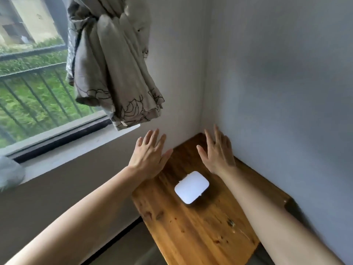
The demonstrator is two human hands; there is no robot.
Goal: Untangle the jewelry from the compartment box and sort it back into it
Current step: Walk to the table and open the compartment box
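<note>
A small white box (191, 186) with rounded corners lies closed on a wooden table (193, 232) set in the corner of a room. Its lid hides whatever is inside; no jewelry shows. My left hand (150, 154) hovers beyond the box on the left, over the table's left edge, palm down with fingers spread and nothing in it. My right hand (217, 152) hovers beyond the box on the right, near the corner, also flat, spread and empty. Neither hand touches the box.
White walls (277, 83) close the table in at the back and right. A knotted beige curtain (114, 69) hangs above left of the hands. A window with a black railing (32, 88) and a sill fills the left side.
</note>
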